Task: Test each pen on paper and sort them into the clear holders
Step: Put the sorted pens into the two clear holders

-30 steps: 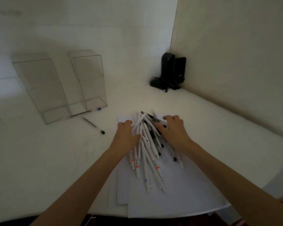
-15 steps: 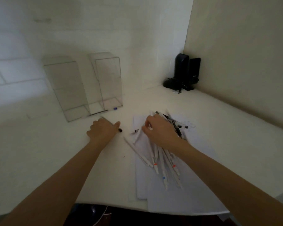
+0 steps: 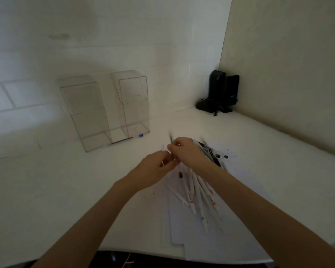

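My left hand [image 3: 156, 168] and my right hand [image 3: 187, 151] meet above the far end of the pen pile. Between them they pinch a thin dark pen [image 3: 171, 139], whose end sticks up past my right fingers; motion blur hides the exact grip. A pile of white pens [image 3: 198, 192] with orange and blue bands lies on white paper sheets [image 3: 182, 231]. Several black pens [image 3: 216, 154] lie at the pile's far right. Two clear holders, left [image 3: 85, 115] and right [image 3: 134, 107], stand against the wall at the back left.
A small blue cap [image 3: 141, 135] and a dark stick [image 3: 122, 141] lie at the base of the right holder. Black speakers [image 3: 221, 93] with a cable stand in the far corner. A small dark piece [image 3: 180, 174] lies on the paper under my hands. The table's near edge runs just below the paper.
My left hand lifted the dark pen from the table by the holders and brought it right to my right hand. My right hand left the pile and rose to meet it.
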`<state>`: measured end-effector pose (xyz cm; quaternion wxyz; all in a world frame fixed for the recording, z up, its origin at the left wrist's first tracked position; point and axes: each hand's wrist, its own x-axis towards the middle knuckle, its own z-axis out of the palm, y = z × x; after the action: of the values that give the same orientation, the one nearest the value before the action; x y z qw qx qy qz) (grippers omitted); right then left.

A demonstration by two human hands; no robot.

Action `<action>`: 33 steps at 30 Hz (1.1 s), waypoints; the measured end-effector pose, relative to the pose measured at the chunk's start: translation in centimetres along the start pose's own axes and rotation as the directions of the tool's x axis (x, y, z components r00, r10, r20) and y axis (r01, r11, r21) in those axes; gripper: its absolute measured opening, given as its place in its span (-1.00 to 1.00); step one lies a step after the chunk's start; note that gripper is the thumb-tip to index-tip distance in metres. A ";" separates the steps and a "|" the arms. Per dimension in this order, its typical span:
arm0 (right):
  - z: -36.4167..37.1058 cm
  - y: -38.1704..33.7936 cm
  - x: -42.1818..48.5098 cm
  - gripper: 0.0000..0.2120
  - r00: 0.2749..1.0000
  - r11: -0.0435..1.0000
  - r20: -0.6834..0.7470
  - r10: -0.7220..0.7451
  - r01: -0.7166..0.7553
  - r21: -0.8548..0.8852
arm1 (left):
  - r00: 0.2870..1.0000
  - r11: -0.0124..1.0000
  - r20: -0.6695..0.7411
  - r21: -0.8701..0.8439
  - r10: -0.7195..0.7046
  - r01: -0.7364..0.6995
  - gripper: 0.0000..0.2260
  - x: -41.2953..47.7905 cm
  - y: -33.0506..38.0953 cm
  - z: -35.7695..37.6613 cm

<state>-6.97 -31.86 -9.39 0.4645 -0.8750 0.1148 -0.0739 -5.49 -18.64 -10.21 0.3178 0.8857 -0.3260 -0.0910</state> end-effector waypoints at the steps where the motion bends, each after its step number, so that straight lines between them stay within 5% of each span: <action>1: -0.4 0.3 -0.1 -0.77 1.000 0.999 -0.028 0.000 -0.001 -0.045 | 1.000 1.000 0.013 -0.009 0.016 -0.016 -0.71 -0.1 -0.2 0.0; 5: -2.3 2.1 -1.5 -0.72 0.993 0.828 -0.099 -0.063 -0.003 -0.560 | 0.972 0.999 -0.233 0.011 0.032 -0.031 -0.80 -0.3 -2.7 -1.5; 7: -2.7 2.8 -2.2 -0.68 0.981 0.756 -0.130 -0.141 0.022 -0.654 | 0.922 1.000 -0.386 -0.019 -0.007 -0.001 -0.83 -0.3 -4.5 -3.2; 10: -2.1 1.5 -0.4 -0.66 0.963 0.818 -0.077 -0.256 0.174 -0.549 | 0.810 0.995 -0.577 -0.075 -0.103 0.073 -0.72 -0.4 -6.6 -6.1; 14: 2.1 -2.4 4.7 -0.62 0.965 0.941 -0.074 -0.250 0.224 -0.253 | 0.571 0.964 -0.782 -0.152 -0.251 0.216 -0.46 -0.8 -9.2 -9.1; 16: 5.2 -2.9 6.9 -0.71 0.927 0.886 -0.075 -0.367 0.324 -0.330 | 0.523 0.936 -0.783 -0.218 -0.337 0.277 -0.35 -0.8 -10.9 -9.5; 18: 8.4 -2.8 8.9 -0.72 0.871 0.765 0.136 -0.473 0.482 -0.426 | 0.529 0.912 -0.746 -0.291 -0.405 0.289 -0.27 -0.5 -12.7 -9.2; 21: 12.0 -2.9 11.2 -0.61 0.811 0.652 0.430 -0.397 0.579 -0.489 | 0.567 0.893 -0.690 -0.332 -0.449 0.303 -0.21 0.0 -14.9 -8.8; 25: 13.5 -2.8 12.8 -0.77 0.839 0.523 0.370 -0.399 0.540 -0.659 | 0.598 0.868 -0.632 -0.396 -0.494 0.299 -0.21 0.6 -16.5 -8.7; 29: 11.0 -3.0 11.3 -0.84 0.772 0.386 0.370 -0.517 0.596 -0.704 | 0.683 0.812 -0.470 -0.475 -0.560 0.339 -0.27 0.6 -17.8 -8.7; 31: 8.4 -3.2 9.7 -0.82 0.786 0.468 0.245 -0.568 0.553 -0.689 | 0.711 0.797 -0.410 -0.483 -0.571 0.362 -0.28 0.4 -18.1 -8.8; 33: 5.1 -2.8 8.1 -0.73 0.866 0.639 0.171 -0.470 0.467 -0.611 | 0.699 0.785 -0.410 -0.500 -0.586 0.365 -0.31 0.4 -18.1 -9.2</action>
<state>2.39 -28.50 -9.72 0.1061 -0.9782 -0.0966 -0.1502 7.64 -3.68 -14.28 0.5273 0.8480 0.0478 0.0226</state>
